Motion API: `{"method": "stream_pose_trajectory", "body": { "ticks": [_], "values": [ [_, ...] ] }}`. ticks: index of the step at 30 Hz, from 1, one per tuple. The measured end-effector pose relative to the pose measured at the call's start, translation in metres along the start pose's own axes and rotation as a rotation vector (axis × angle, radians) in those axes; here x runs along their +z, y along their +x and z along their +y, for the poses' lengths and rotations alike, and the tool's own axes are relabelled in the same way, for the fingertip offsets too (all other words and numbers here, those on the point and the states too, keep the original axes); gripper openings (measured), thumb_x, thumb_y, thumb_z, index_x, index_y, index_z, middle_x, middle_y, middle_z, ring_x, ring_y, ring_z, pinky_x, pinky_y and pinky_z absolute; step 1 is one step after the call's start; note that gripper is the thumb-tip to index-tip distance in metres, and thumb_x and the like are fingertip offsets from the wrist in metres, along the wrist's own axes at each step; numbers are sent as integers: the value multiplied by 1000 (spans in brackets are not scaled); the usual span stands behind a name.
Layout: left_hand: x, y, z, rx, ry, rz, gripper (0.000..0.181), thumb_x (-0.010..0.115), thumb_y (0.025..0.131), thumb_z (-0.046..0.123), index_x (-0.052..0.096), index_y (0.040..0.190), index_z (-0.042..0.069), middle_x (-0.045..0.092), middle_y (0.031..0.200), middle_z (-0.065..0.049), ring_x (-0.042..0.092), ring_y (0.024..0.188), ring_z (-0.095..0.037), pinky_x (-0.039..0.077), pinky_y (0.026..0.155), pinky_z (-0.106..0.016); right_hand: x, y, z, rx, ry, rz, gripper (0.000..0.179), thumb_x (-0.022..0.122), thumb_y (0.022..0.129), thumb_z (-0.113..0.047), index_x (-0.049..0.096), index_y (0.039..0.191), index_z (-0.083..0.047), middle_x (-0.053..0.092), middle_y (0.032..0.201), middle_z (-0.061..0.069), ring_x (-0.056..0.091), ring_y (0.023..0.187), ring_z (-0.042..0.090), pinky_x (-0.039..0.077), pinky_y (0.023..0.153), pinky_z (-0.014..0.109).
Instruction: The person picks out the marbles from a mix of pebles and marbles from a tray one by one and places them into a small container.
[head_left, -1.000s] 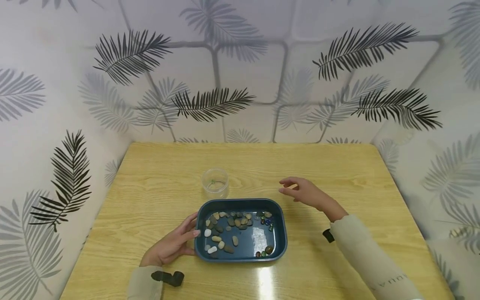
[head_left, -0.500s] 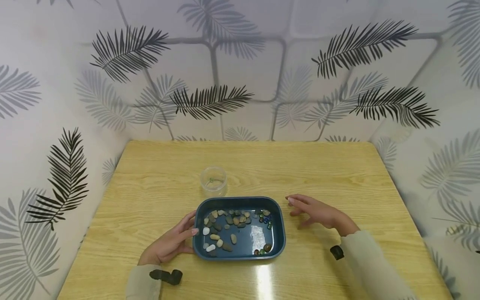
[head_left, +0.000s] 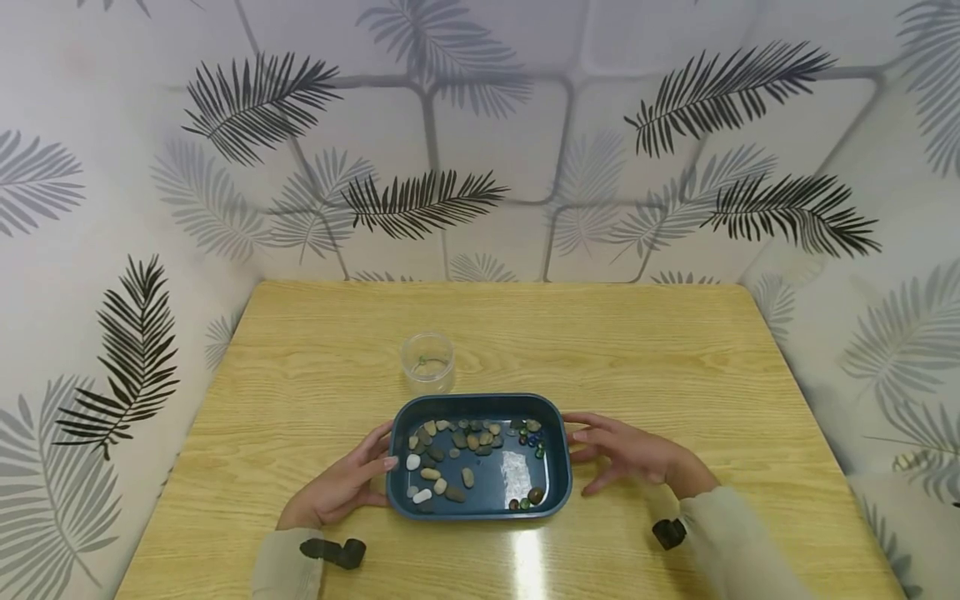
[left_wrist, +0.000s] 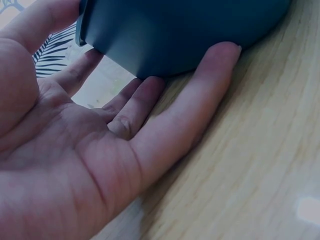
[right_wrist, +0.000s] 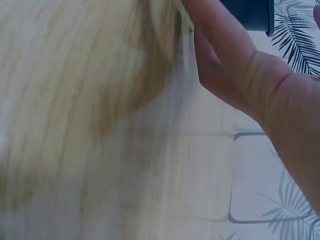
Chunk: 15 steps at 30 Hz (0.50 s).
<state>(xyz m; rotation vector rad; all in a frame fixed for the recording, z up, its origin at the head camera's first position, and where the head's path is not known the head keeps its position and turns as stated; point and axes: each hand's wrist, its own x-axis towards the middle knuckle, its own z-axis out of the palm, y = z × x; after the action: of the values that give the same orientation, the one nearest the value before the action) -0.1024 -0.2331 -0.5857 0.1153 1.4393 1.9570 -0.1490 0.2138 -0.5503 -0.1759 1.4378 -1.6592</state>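
Note:
A dark blue rectangular tray (head_left: 480, 514) stands on the wooden table, holding pebbles (head_left: 454, 494) and glass marbles (head_left: 536, 438). My left hand (head_left: 343, 486) grips the tray's left end: one digit comes over the rim, and in the left wrist view other fingertips press against its outer wall (left_wrist: 160, 37). At the right end my right hand (head_left: 632, 454) has its fingers spread, with fingertips right at the rim. In the right wrist view most of those fingers are out of frame; only a corner of the tray (right_wrist: 252, 15) shows.
Behind the tray stands a clear round container (head_left: 428, 385) with something small and green inside. Leaf-patterned wall covering (head_left: 495, 242) rises along the back and sides of the table (head_left: 300, 367). A dark strap (head_left: 330, 552) crosses the left sleeve.
My right hand has come down and toward me from beyond the tray's far right corner, then left to its right end. The left hand and tray stay in place.

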Motion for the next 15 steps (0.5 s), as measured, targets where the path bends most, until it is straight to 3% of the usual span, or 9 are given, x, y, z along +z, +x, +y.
{"method": "stream_pose_trajectory", "body": {
  "ticks": [6, 15],
  "values": [
    [0, 1, -1, 5, 4, 3, 59, 43, 100, 14, 14, 147, 31, 8, 151, -12, 42, 122, -37, 44, 81, -60, 3, 7, 6, -39, 66, -25, 61, 46, 96, -12, 13, 148, -8, 29, 141, 27, 42, 122, 39, 42, 81, 63],
    [1, 1, -1, 8, -4, 2, 58, 43, 100, 14, 14, 147, 32, 9, 151, -12, 41, 123, -37, 44, 81, -60, 10, 19, 6, -59, 41, -4, 72, 56, 90, -7, 15, 148, -13, 20, 143, 26, 50, 112, 35, 45, 79, 60]
  ]
}}
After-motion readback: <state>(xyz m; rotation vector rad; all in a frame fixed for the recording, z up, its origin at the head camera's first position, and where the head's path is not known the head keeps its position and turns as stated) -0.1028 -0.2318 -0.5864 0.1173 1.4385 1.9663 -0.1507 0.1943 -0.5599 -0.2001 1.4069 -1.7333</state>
